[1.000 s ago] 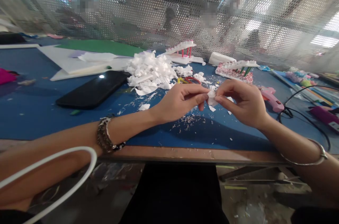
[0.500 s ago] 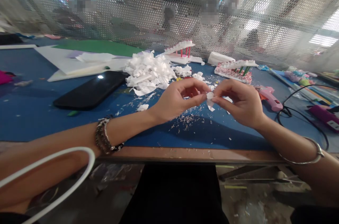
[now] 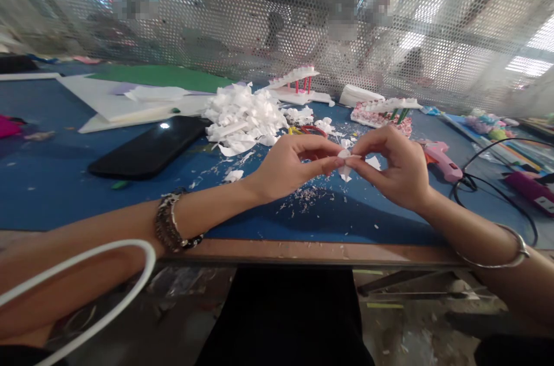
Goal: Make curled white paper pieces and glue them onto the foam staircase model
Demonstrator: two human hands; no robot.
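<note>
A small piece of white paper (image 3: 344,154) is pinched between both hands, above the blue tabletop. My left hand (image 3: 292,167) grips its left side with thumb and fingertips. My right hand (image 3: 392,167) has the other side between thumb and forefinger, and a thin edge of the paper sticks out there. Behind my left hand rises a heap of crumpled white paper scraps (image 3: 246,115). Scissors with red and yellow handles (image 3: 312,130) lie partly hidden behind that hand. Tiny shavings (image 3: 307,197) are scattered below the fingers.
A black phone (image 3: 147,149) lies left, near white sheets (image 3: 99,100) and a green sheet (image 3: 160,76). Two small models, one with red posts (image 3: 298,86) and one with green posts (image 3: 387,112), stand behind. A pink glue gun (image 3: 444,159) and black cable (image 3: 496,198) are right.
The fingers have shifted slightly around the white paper, which now looks flatter and more folded. Both hands stay in nearly the same place. The camera view has moved a little.
</note>
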